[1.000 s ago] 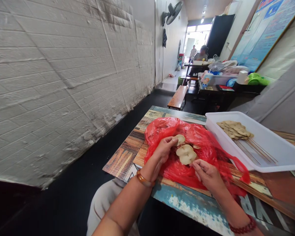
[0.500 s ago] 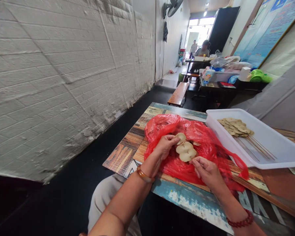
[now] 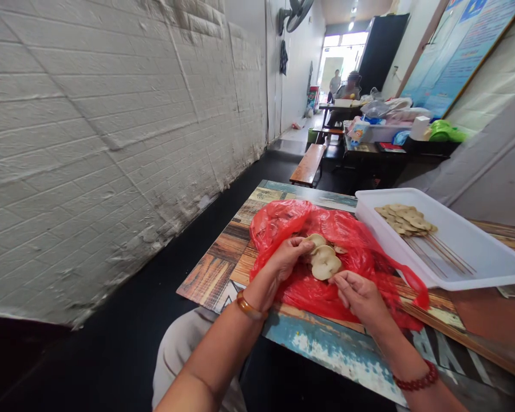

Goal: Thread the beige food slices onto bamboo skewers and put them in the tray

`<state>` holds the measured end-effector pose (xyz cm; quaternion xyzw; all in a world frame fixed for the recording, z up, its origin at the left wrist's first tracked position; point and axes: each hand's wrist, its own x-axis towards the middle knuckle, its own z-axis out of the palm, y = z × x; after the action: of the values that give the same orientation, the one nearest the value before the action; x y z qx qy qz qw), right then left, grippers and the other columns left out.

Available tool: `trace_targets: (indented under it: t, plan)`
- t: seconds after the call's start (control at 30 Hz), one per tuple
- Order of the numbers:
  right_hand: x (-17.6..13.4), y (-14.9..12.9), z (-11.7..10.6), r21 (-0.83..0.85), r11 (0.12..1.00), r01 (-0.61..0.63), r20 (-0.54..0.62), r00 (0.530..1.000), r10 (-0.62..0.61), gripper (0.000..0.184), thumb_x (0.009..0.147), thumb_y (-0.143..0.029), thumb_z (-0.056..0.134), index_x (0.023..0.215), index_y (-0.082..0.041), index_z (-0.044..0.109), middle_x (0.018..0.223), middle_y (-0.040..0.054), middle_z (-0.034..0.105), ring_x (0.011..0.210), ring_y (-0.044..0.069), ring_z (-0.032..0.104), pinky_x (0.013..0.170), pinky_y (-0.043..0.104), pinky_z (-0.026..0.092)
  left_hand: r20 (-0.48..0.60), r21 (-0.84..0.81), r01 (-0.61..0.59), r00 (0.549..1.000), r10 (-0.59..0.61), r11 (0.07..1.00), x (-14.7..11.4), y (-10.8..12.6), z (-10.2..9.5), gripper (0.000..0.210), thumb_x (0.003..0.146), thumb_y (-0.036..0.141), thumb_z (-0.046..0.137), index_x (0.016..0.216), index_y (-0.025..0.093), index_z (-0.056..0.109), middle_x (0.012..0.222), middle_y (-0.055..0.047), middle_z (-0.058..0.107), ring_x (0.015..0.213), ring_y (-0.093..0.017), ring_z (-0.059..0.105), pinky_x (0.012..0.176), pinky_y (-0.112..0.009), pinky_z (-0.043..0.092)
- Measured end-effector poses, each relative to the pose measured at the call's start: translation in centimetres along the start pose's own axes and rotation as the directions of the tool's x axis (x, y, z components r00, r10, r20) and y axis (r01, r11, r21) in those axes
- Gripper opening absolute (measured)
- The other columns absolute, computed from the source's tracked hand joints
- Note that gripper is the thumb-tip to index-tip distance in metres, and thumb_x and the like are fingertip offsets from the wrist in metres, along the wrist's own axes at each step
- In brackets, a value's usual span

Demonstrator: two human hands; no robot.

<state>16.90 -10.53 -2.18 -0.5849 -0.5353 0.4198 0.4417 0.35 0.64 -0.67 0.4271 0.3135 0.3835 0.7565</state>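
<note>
My left hand (image 3: 292, 254) pinches a pale, thin round slice (image 3: 315, 239) between thumb and fingers. Just below it, more overlapping pale slices (image 3: 326, 267) hang in a row between my two hands. My right hand (image 3: 355, 290) is closed at the lower end of that row, on what appears to be a thin skewer largely hidden by the fingers. Beneath both hands, a crumpled red plastic bag (image 3: 278, 220) lies spread open, with more pieces partly visible inside. In the white tray (image 3: 467, 252) to the right, skewered slices (image 3: 405, 220) are piled, their sticks pointing towards me.
The patterned wooden table (image 3: 223, 257) stands before me, with long thin brown sticks (image 3: 463, 342) along its right side. A wooden bench (image 3: 309, 164) is beyond it. Farther back, a cluttered table (image 3: 369, 150) holds bags and a cup. People sit and stand near the doorway. A white brick-patterned wall (image 3: 111, 143) runs along the left.
The left hand's slice has come closer to the row, now overlapping its upper end. The right hand stays closed at the lower end. The whole view has shifted slightly.
</note>
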Motion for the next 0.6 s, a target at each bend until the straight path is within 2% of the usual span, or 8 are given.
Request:
trace_targets:
  t: [0.13,0.23,0.3,0.43,0.6]
  plan:
    - [0.0,-0.4,0.16,0.081,0.994,-0.069,-0.003,0.998,0.069,0.047,0.082,-0.062,0.05,0.082,-0.017,0.061,0.043,-0.0076,0.041,0.034,0.007,0.029,0.037,0.021,0.02,0.06,-0.068,0.032,0.998,-0.028,0.997,-0.25,0.09,0.33,0.039,0.061,0.04,0.08,0.087,0.013,0.07,0.08,-0.005,0.066,0.065,-0.012,0.057,0.066,-0.025,0.043]
    - [0.03,-0.56,0.24,0.109,0.991,-0.078,0.008,0.997,0.078,0.047,0.081,-0.063,0.051,0.081,-0.017,0.06,0.042,-0.0081,0.04,0.034,0.007,0.028,0.037,0.021,0.019,0.093,-0.088,0.051,0.995,-0.043,0.995,-0.38,-0.04,0.52,0.043,0.059,0.034,0.082,0.095,0.014,0.07,0.09,-0.008,0.069,0.076,-0.016,0.061,0.071,-0.027,0.044]
    - [0.09,-0.56,0.25,0.109,0.991,-0.075,0.021,0.997,0.073,0.047,0.08,-0.063,0.051,0.082,-0.017,0.06,0.042,-0.008,0.041,0.034,0.007,0.029,0.037,0.021,0.019,0.076,-0.083,0.011,0.997,-0.004,0.996,-0.33,-0.1,0.58,0.044,0.057,0.033,0.083,0.095,0.014,0.07,0.091,-0.008,0.069,0.077,-0.017,0.061,0.071,-0.027,0.044]
    - [0.2,-0.47,0.15,0.083,0.993,-0.086,0.051,0.995,0.082,0.047,0.08,-0.062,0.053,0.088,-0.016,0.062,0.044,-0.0082,0.042,0.035,0.007,0.031,0.037,0.021,0.022,-0.029,-0.027,-0.107,0.994,0.107,0.994,-0.06,-0.05,0.51,0.041,0.056,0.032,0.083,0.089,0.011,0.069,0.084,-0.007,0.068,0.071,-0.014,0.06,0.069,-0.026,0.045]
    - [0.17,-0.24,0.1,0.054,0.997,-0.046,0.032,0.999,0.044,0.045,0.083,-0.058,0.052,0.089,-0.015,0.064,0.045,-0.0076,0.042,0.037,0.008,0.034,0.039,0.022,0.026,-0.055,-0.047,-0.127,0.991,0.125,0.991,-0.17,0.27,0.51,0.042,0.058,0.036,0.082,0.089,0.012,0.068,0.082,-0.009,0.067,0.068,-0.016,0.06,0.066,-0.029,0.047]
